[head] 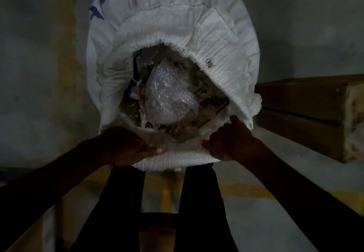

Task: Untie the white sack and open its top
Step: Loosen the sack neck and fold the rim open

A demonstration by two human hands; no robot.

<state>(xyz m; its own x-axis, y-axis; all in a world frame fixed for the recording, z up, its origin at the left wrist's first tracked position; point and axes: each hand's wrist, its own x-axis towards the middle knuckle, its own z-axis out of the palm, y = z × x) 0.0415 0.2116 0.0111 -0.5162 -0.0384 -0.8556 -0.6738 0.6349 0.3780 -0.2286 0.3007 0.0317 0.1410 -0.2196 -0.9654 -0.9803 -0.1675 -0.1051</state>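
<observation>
Dim concrete floor [256,192], crossed by a faded yellow stripe [246,189], carries the white sack [173,21], which stands upright just ahead of the person's legs with its mouth already wide and no tie visible around it. Both hands are clamped on the near rim [177,156], which is rolled down into a ribbed cuff: the left hand [126,145] pinches the fabric at the near-left of the mouth, the right hand [232,141] grips it at the near-right, thumb over the edge. Inside lie bubble wrap [169,96] and mixed scraps. To finish well, I judge the hands should draw the rim outward and down evenly, rolling rather than yanking, since a frayed hole [209,62] on the far-right cuff could tear further. Stacked cardboard boxes [301,102] crowd the sack's right side; the left side and wall [39,64] leave freer room.
</observation>
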